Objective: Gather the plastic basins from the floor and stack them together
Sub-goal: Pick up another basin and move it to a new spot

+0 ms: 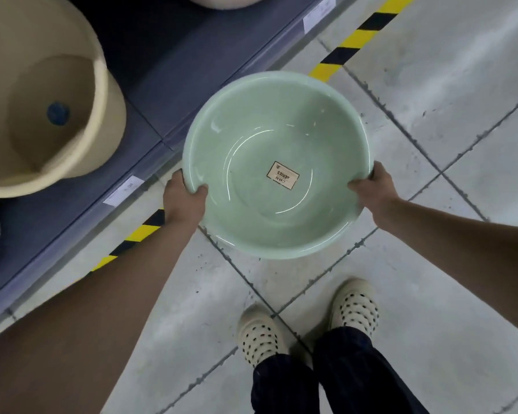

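Observation:
A pale green plastic basin (pixel 269 138) with a small label (pixel 282 175) stuck on its inside bottom is held up above the tiled floor, open side facing me. My left hand (pixel 183 198) grips its rim on the left, thumb curled over the inside edge. On the right rim my right hand (pixel 373 189) grips the same way. No other basin lies on the visible floor.
A low blue-grey shelf (pixel 174 64) runs along the left, with a beige plastic bucket (pixel 42 97) on it and white rounded items at its top and left edges. Yellow-black tape (pixel 350 43) marks the floor by the shelf. My two feet in dotted shoes (pixel 353 306) stand on the grey tiles.

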The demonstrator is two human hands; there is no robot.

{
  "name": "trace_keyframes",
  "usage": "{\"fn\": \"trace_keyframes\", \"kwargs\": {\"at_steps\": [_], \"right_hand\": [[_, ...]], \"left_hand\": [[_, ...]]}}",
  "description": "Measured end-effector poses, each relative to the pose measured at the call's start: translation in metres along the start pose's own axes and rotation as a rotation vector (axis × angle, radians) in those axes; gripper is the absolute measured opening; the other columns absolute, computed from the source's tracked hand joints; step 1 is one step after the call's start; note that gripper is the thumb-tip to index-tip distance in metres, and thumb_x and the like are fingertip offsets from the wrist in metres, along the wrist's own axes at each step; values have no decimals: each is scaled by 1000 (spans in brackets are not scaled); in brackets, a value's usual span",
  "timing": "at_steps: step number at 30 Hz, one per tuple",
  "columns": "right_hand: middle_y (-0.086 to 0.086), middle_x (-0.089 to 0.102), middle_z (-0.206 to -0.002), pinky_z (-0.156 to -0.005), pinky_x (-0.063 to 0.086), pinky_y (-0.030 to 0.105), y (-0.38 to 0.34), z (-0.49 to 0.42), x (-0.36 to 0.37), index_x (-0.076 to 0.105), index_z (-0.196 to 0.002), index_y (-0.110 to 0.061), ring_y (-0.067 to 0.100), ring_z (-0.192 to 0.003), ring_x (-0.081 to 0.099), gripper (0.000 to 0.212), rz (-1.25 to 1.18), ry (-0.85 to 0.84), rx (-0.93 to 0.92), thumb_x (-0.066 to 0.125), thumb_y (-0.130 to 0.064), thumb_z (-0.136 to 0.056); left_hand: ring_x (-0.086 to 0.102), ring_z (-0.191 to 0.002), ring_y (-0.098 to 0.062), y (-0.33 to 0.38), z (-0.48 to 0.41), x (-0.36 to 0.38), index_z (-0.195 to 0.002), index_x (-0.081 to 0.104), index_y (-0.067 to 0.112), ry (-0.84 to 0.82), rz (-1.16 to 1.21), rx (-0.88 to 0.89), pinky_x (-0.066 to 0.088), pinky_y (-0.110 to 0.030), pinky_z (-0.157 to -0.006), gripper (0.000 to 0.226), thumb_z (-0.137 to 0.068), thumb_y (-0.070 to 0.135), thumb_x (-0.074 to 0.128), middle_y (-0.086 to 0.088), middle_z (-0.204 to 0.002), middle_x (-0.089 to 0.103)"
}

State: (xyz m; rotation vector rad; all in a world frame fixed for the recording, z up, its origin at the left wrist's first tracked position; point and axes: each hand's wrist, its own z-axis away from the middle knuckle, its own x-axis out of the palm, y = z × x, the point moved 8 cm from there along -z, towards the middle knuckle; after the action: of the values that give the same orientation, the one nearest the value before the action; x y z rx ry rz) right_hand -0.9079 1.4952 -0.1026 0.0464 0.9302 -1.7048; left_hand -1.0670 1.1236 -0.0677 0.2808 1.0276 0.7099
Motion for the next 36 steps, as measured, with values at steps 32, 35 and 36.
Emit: {"fn": "trace_keyframes", "kwargs": {"at_steps": [32, 35, 36], "right_hand": [[-1, 59, -111, -75, 52, 37, 38, 250, -285, 44, -137, -25, 25, -99, 60, 56, -504, 361, 153, 61, -10, -85], [-1, 60, -113, -74, 51, 35, 81, 308, -326, 46, -137, -26, 25, -100, 60, 57, -607, 483, 191, 60, -11, -84], [-1, 61, -112, -75, 51, 35, 99, 329, -338, 46, -137, -26, 24, -100, 61, 58, -641, 525, 206, 61, -11, -83]], "left_hand": [[66, -82, -17, 315, 210, -15, -102, 63, 23, -351, -78, 456, 53, -31, -72, 15, -88, 22, 64, 11, -86, 68], [68, -85, -17, 353, 272, 14, -104, 62, 26, -464, -136, 540, 54, -31, -72, 15, -89, 25, 65, 10, -90, 69], [68, -86, -17, 363, 295, 25, -106, 62, 24, -500, -147, 573, 55, -30, -72, 16, -90, 23, 64, 9, -92, 69]]}}
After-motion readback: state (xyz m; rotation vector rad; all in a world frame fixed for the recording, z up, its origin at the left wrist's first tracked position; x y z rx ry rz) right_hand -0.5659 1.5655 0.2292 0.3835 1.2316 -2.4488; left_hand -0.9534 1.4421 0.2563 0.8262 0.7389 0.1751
